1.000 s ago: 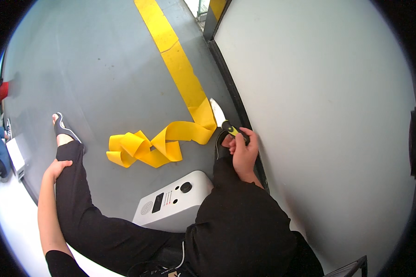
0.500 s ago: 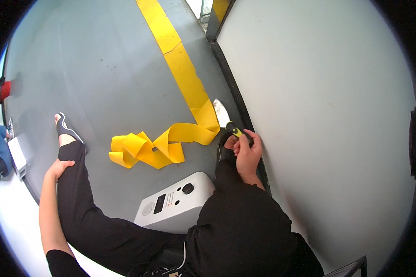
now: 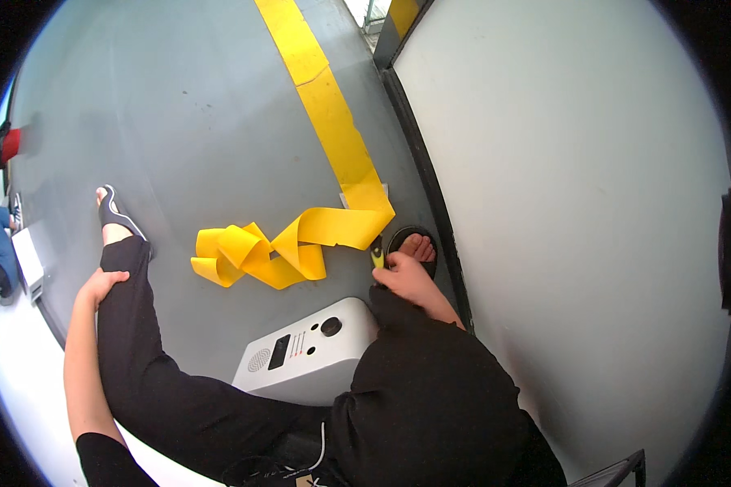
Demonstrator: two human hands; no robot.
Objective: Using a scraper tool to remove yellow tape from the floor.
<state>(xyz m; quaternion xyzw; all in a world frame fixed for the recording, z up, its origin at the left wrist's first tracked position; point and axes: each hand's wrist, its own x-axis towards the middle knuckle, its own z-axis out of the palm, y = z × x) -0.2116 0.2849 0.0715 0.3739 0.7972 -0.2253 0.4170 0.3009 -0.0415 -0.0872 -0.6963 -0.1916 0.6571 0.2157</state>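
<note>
One hand (your left hand) rests on your leg, grip unclear; apart, your right hand clasps a scraper, blade largely hidden by yellow tape on grey floor beside a pale wall.

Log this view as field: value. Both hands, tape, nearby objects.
left hand: rests on the left trouser leg, thumb out
right hand: holds a scraper by its black-and-yellow handle
scraper front: hidden by the tape
yellow floor tape: long strip flat on the grey floor; near end loose, turned left into curled folds
light grey box: between the legs; black knob, speaker grille, dark window
right sandal: beside the right hand
pale wall: along the right side
</note>
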